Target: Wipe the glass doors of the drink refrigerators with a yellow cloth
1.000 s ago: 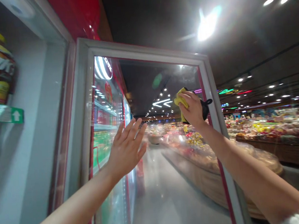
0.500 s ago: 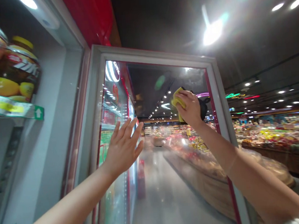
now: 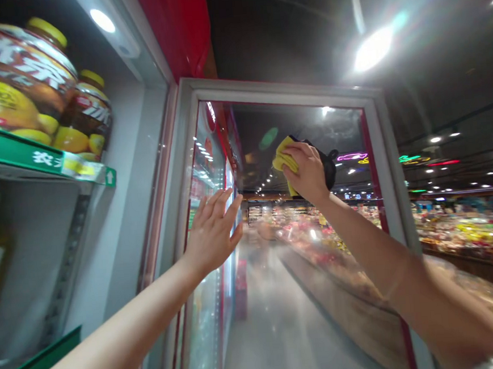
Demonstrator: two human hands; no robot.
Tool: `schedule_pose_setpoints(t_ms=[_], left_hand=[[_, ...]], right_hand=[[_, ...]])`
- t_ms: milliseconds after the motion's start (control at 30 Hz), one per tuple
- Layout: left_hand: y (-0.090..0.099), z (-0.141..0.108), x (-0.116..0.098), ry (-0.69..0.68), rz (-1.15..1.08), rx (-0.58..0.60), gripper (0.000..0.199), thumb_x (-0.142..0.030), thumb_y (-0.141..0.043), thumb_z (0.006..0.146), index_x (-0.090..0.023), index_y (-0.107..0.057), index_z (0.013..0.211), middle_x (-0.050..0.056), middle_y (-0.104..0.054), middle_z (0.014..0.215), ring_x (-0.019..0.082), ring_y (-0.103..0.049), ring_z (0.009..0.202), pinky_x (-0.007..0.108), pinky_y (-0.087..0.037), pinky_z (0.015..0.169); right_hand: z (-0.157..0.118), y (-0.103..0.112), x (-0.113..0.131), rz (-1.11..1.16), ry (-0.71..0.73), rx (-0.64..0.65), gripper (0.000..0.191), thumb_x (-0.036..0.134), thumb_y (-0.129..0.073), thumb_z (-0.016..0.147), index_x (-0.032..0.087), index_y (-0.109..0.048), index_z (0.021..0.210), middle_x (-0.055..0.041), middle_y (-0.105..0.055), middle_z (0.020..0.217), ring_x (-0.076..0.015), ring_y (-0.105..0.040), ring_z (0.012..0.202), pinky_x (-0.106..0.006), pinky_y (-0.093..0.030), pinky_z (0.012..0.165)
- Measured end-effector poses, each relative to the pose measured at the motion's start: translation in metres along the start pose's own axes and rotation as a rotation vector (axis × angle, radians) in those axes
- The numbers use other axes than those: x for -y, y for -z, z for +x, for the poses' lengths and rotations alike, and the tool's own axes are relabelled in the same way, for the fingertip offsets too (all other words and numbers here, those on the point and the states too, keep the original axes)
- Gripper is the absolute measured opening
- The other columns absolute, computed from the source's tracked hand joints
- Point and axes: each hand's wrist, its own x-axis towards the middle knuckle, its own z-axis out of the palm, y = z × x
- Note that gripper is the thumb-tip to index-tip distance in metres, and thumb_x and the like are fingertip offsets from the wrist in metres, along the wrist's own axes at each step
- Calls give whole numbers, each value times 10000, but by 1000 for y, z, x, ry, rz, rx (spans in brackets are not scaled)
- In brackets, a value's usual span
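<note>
A glass door (image 3: 283, 85) with a pale grey frame stands open before me. My left hand (image 3: 211, 232) is at the left part of its pane, flat with fingers apart and holding nothing. Bunched in my right hand (image 3: 309, 171) is a yellow cloth (image 3: 285, 161), pressed to the upper middle of the glass. Behind that hand a dark shape (image 3: 329, 169) shows; whether it is a reflection or part of something held, I cannot tell. My right fingertips are partly hidden by the cloth.
On the left, large brown-labelled bottles with yellow caps (image 3: 83, 118) stand on a cooler shelf with a green price strip (image 3: 13, 146). A red panel (image 3: 178, 30) rises above the door hinge side. Beyond the glass run an aisle floor (image 3: 265, 319) and blurred goods displays.
My view has turned left, so more shelf and bottles show. Across the pane, my right hand has moved left with the yellow cloth. My left hand stays spread near the glass's left side.
</note>
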Motion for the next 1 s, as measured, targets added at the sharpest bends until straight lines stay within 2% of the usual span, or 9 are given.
schedule_pose_setpoints(t_ms=[67, 167, 267, 367, 467, 633, 733, 867, 1000], left_hand=[[-1, 0, 0, 6, 1, 5, 614, -326, -509, 963, -214, -368, 1549, 145, -477, 1548, 303, -394, 1471, 524, -300, 1229], [-1, -3, 3, -3, 6, 3, 619, -335, -495, 969, -203, -347, 1556, 156, -460, 1560, 307, -403, 1462, 534, -302, 1223], [2, -9, 9, -4, 18, 12, 602, -344, -485, 972, -197, -364, 1543, 158, -451, 1565, 312, -395, 1466, 533, -310, 1215], [5, -12, 14, 11, 43, 30, 577, -336, -479, 974, -205, -385, 1528, 146, -475, 1545, 304, -408, 1458, 526, -308, 1217], [5, -11, 14, 24, 54, 39, 570, -321, -479, 971, -208, -390, 1522, 142, -487, 1532, 302, -411, 1456, 525, -311, 1215], [7, -14, 14, 20, 61, 60, 545, -325, -479, 976, -171, -422, 1496, 164, -477, 1536, 312, -407, 1458, 528, -306, 1218], [13, -20, 20, 4, 70, 66, 543, -324, -489, 970, -163, -435, 1486, 163, -481, 1534, 307, -400, 1462, 517, -301, 1225], [15, -24, 26, 5, 90, 66, 518, -305, -497, 962, -169, -463, 1460, 158, -484, 1531, 292, -413, 1455, 505, -294, 1235], [12, -23, 26, 21, 99, 53, 537, -316, -501, 961, -183, -438, 1477, 149, -496, 1522, 298, -418, 1455, 546, -256, 1247]], right_hand=[[-2, -11, 21, -14, 20, 44, 379, 247, -578, 875, 205, -667, 1241, -110, -641, 1334, -303, -541, 1263, -492, -354, 1182], [-27, -15, 45, 62, 255, 203, 419, 251, -571, 896, 229, -636, 1309, -82, -642, 1365, -267, -531, 1312, -465, -324, 1214], [-45, -8, 40, 135, 428, 226, 410, 247, -589, 855, 255, -670, 1257, -45, -690, 1315, -246, -596, 1254, -448, -405, 1153], [-29, -8, 24, 107, 281, 57, 300, 286, -586, 849, 220, -738, 1099, -73, -743, 1177, -272, -659, 1117, -462, -472, 1061], [-4, -19, 31, 44, 98, -7, 316, 281, -558, 888, 186, -724, 1139, -102, -719, 1220, -295, -630, 1160, -498, -444, 1098], [-28, -25, 65, 64, 294, 211, 417, 244, -522, 947, 226, -614, 1354, -68, -610, 1436, -259, -489, 1382, -487, -333, 1214], [-50, -14, 60, 103, 456, 302, 430, 239, -551, 904, 242, -641, 1325, -58, -627, 1416, -260, -508, 1359, -476, -342, 1200], [-30, -15, 52, 42, 268, 177, 356, 236, -606, 835, 236, -715, 1174, -69, -694, 1287, -294, -589, 1209, -494, -399, 1127], [-20, -31, 87, -1, 123, 107, 406, 192, -546, 893, 171, -639, 1287, -118, -639, 1373, -292, -531, 1297, -490, -335, 1180]])
